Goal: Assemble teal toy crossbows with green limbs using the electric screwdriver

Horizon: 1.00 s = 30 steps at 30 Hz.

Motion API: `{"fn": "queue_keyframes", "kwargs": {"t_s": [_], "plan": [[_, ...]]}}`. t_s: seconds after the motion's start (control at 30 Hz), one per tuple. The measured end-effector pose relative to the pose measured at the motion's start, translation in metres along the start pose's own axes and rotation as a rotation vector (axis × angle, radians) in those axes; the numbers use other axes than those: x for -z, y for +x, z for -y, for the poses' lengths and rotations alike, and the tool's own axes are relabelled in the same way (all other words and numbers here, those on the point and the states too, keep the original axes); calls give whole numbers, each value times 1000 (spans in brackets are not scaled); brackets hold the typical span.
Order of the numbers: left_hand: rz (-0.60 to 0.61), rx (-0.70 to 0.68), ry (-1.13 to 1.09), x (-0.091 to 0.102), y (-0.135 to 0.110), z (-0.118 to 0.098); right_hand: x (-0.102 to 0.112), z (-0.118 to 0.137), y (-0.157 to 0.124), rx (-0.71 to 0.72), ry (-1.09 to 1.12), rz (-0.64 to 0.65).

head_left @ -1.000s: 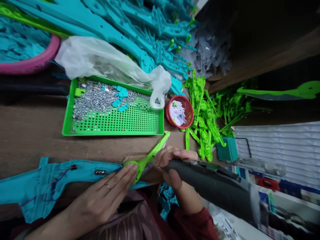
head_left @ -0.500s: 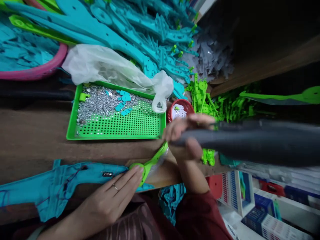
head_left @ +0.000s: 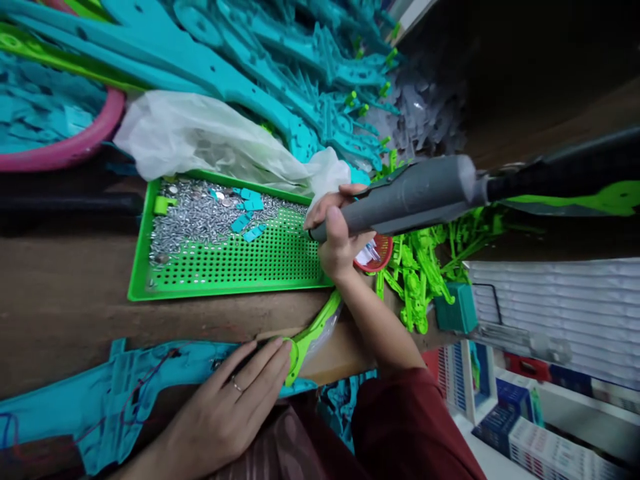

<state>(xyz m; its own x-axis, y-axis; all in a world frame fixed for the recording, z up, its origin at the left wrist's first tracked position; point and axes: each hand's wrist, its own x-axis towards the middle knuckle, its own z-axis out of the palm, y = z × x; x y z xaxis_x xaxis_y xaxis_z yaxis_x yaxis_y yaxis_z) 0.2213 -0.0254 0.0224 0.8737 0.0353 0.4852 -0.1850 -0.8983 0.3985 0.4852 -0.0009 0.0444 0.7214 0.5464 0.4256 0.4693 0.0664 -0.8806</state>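
Note:
My left hand [head_left: 230,407] lies flat, fingers stretched, on a long teal plastic part [head_left: 100,387] with thin wires in it, at the table's front edge. Its fingertips touch a bright green plastic piece [head_left: 313,333] that sits on the teal part's right end. My right hand [head_left: 335,233] is wrapped round the front of a grey electric screwdriver [head_left: 415,193]. The tool's tip is over the right end of a green perforated tray [head_left: 225,257] that holds several small silver screws [head_left: 195,213] and a few teal bits.
A clear plastic bag [head_left: 200,137] lies behind the tray. A small red basket [head_left: 375,250] is partly hidden by my right hand. Heaps of teal parts [head_left: 280,60] and green parts [head_left: 420,267] crowd the back and right. A pink-rimmed tub [head_left: 75,143] sits far left; boxes lie at the right.
My right hand has lifted the screwdriver off the green piece and carried it up and left to the tray's right end. My left hand stayed on the teal part.

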Motion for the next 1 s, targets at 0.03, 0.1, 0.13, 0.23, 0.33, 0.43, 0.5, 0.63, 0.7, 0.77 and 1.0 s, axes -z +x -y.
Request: {"fn": "queue_keyframes", "kwargs": {"t_s": [0.03,0.1,0.13,0.23,0.33,0.43,0.5,0.63,0.7,0.77,1.0], "plan": [[-1,-4,4,0,0,0,0,-1,0,8,15,-8],[1,1,16,-1,-1,0,-1,-4,0,52,100,-23],[4,7,23,-1,-2,0,-2,-5,0,76,146,-29],[9,17,42,-1,-3,-1,-4,-7,1,112,213,-41],[-2,4,57,-1,-3,-1,-6,-5,2,107,224,-39],[1,-24,88,0,-3,0,-6,-2,3,108,253,-68],[5,-39,118,1,-3,1,-5,-3,2,108,255,-80],[-2,-51,155,2,-2,2,-5,-12,4,98,223,-55],[2,-65,165,2,-1,2,-6,-15,7,100,203,-53],[-2,-76,169,3,0,3,-5,-8,8,102,184,-75],[18,-54,87,1,-2,1,47,98,-66,5,324,-132]]}}
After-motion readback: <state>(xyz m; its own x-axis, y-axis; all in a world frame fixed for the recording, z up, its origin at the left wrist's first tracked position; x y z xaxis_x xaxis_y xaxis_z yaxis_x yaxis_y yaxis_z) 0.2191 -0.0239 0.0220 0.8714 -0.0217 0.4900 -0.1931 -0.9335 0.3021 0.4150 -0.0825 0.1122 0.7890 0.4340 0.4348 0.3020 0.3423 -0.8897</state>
